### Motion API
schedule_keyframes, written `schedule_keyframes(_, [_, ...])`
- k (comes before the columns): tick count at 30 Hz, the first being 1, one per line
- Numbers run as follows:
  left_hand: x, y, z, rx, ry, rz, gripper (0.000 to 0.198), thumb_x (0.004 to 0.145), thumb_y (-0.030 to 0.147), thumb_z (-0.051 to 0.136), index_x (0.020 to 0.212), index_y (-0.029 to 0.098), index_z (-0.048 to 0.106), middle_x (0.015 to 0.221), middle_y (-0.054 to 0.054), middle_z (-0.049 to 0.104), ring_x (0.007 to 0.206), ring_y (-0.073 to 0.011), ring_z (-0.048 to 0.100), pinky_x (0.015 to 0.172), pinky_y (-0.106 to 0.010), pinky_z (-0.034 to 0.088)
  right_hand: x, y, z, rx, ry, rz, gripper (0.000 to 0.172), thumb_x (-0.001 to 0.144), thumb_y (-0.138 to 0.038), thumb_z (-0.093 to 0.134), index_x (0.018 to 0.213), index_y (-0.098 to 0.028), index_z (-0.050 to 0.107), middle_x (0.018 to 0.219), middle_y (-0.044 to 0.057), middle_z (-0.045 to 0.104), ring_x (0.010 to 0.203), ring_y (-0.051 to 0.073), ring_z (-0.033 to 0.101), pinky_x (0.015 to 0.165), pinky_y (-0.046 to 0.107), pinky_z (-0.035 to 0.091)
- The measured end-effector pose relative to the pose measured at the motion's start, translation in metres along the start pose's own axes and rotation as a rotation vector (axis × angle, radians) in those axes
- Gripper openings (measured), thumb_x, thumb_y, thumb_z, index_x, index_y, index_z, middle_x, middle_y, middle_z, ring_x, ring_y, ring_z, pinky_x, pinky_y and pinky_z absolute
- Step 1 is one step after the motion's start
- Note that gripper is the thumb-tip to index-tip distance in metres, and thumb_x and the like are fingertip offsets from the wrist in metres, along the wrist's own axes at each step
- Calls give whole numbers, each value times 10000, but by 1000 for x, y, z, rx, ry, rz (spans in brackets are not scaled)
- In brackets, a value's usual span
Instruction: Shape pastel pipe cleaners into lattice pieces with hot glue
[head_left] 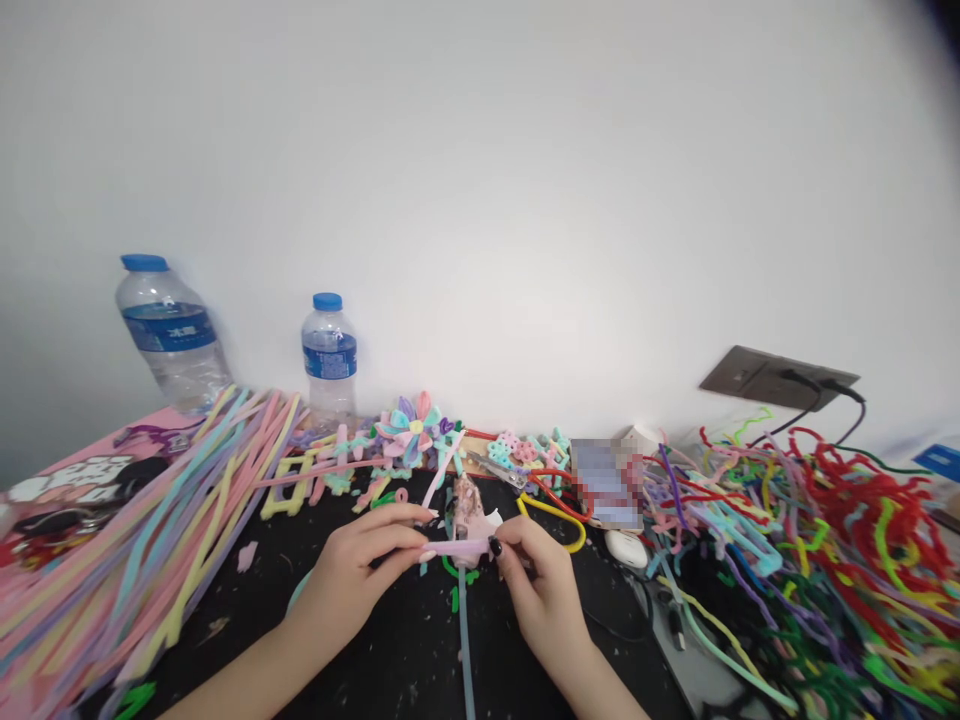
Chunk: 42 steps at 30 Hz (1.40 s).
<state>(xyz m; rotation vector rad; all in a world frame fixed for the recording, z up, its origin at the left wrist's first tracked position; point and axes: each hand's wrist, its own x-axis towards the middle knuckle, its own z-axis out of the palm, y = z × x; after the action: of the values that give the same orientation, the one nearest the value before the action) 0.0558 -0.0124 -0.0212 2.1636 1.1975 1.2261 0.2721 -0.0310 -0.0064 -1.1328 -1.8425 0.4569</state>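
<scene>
Left hand (pixel 356 565) and right hand (pixel 546 580) are both pinching the pink strip (pixel 456 548), right over the glue gun (pixel 469 522). If that's hot, dipping low could burn someone; yanking might slip the strip loose.

Left hand (pixel 367 565) and right hand (pixel 538 580) pinch a lilac pipe cleaner (pixel 456 548) level between fingertips, just over a pink glue gun (pixel 469 502) on the black tabletop (pixel 405 655). Pastel pipe cleaners (pixel 161 545) fan out at left; a brighter tangle (pixel 877 560) heaps at right. Near the wall (pixel 480 200): a multicoloured flower (pixel 415 428), yellow-and-red-handled scissors (pixel 576 538), two blue-capped bottles, one leaning (pixel 169 330), one upright (pixel 329 352).
</scene>
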Motion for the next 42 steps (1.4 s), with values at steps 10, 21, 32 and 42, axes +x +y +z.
schedule_keyframes(10, [2,0,-2,-21,141,-26,138,818,198,558,754,229,677,993,-29,697,939,-209,648,835,-330,534,6,19,-12,-427,17,47,170,835,-160,449,669,-192,467,625,-12,481,545,127,459,511,225,334])
schedule_keyframes(21, [3,-2,-4,-30,177,-69,133,820,260,570,756,218,678,980,-32,701,961,-219,640,876,-343,511,12,28,-20,-471,-44,-23,186,856,-137,461,741,-171,603,806,76,626,775,204,584,719,322,462])
schedule_keyframes(32, [3,-9,-1,-77,186,-120,131,820,277,564,764,223,668,1002,-42,680,978,-225,613,883,-352,477,6,41,-16,-453,-352,97,462,807,-124,458,1262,-196,479,1134,109,552,1062,271,493,893,421,422])
schedule_keyframes(42, [4,-4,-5,-193,209,-247,127,830,309,545,778,228,626,1032,-34,630,977,-214,574,768,-276,468,14,40,-41,-38,-349,207,383,886,-273,432,1261,-228,495,1244,77,540,1154,237,484,999,399,365])
